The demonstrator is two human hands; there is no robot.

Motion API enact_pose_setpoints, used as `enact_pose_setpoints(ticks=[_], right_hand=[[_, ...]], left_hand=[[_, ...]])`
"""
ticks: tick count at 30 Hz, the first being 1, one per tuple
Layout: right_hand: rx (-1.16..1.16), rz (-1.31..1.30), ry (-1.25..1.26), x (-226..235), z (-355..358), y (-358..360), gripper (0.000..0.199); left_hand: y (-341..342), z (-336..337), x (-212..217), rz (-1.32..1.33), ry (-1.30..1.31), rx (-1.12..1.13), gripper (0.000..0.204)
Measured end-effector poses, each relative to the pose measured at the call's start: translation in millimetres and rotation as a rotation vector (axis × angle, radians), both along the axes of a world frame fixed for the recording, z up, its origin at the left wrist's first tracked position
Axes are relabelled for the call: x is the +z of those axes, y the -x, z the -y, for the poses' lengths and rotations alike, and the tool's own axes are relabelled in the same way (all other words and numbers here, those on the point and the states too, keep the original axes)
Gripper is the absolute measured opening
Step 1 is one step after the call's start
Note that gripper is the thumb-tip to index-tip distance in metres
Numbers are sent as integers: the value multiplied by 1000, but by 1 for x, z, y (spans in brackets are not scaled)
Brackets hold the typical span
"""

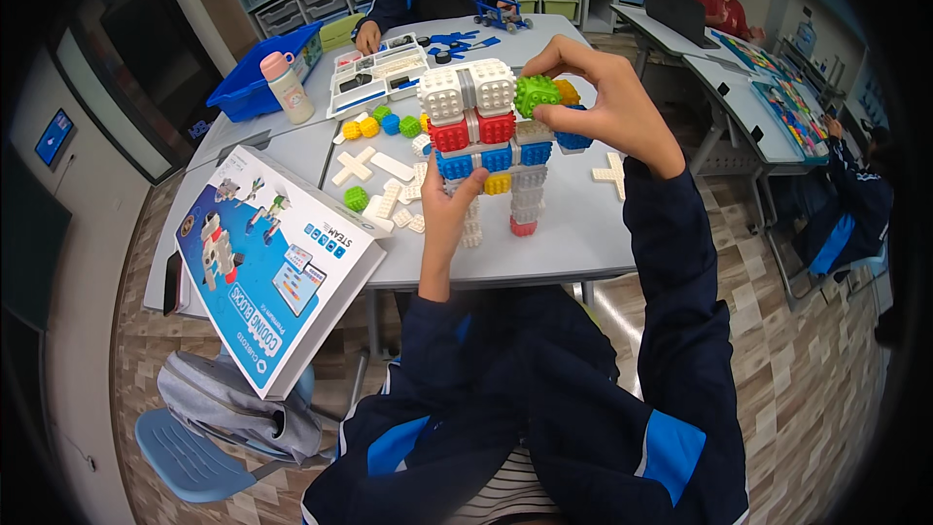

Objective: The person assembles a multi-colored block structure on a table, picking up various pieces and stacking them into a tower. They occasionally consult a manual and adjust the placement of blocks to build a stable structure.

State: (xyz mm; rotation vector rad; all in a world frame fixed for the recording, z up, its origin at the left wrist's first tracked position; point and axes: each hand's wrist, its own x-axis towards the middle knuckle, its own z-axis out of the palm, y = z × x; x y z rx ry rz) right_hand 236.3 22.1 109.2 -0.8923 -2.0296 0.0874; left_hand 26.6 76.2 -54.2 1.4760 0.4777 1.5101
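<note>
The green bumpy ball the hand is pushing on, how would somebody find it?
Start at the block figure standing on the grey table. The right hand pinches the green ball against the figure's upper right side. The other green balls lie loose on the table.

White, red, blue block figure (491,141); green studded ball (536,94)

Bright even indoor light, soft shadows; sharp centre, strong fisheye bending, dark vignette at rim.
</note>
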Motion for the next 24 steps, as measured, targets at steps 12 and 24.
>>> enact_pose_setpoints(ticks=[12,24], right_hand=[[-25,-5,-46,-5,-2,1,34],[-60,136,-21,-1,3,8,37]], left_hand=[[-1,-1,-2,12,7,-3,46],[-1,-1,-2,21,-20,-4,47]])
